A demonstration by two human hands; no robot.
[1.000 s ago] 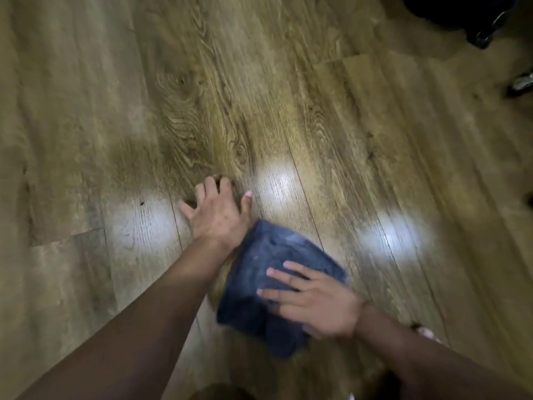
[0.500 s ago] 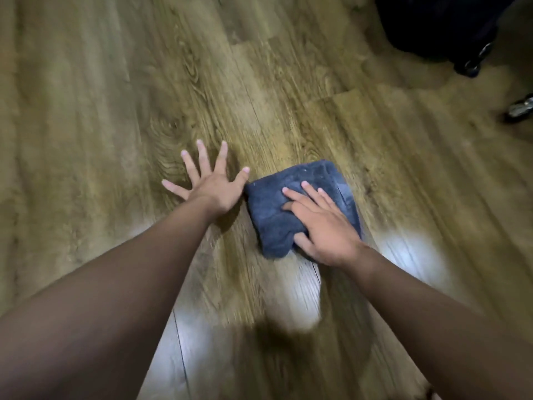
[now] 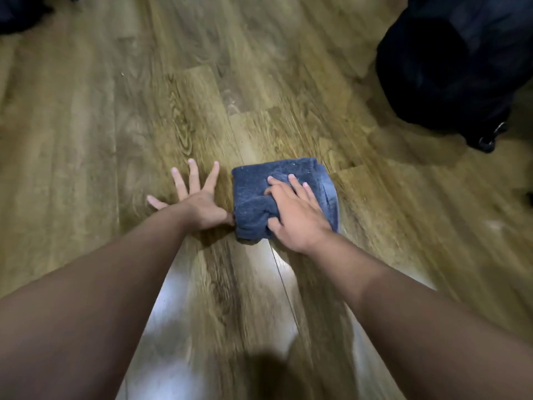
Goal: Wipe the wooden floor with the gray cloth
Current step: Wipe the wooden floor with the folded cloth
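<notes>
Both palms flat: right hand (image 3: 297,215) on gray cloth (image 3: 253,194), left hand (image 3: 199,203) splayed on floor (image 3: 86,140), thumb seemingly touching cloth.

We are finding no text, label, brand, number or sign that can be read anywhere in this view.

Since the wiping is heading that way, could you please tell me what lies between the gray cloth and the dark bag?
In the head view, only bare wooden floor lies between the gray cloth and the dark bag.
</notes>
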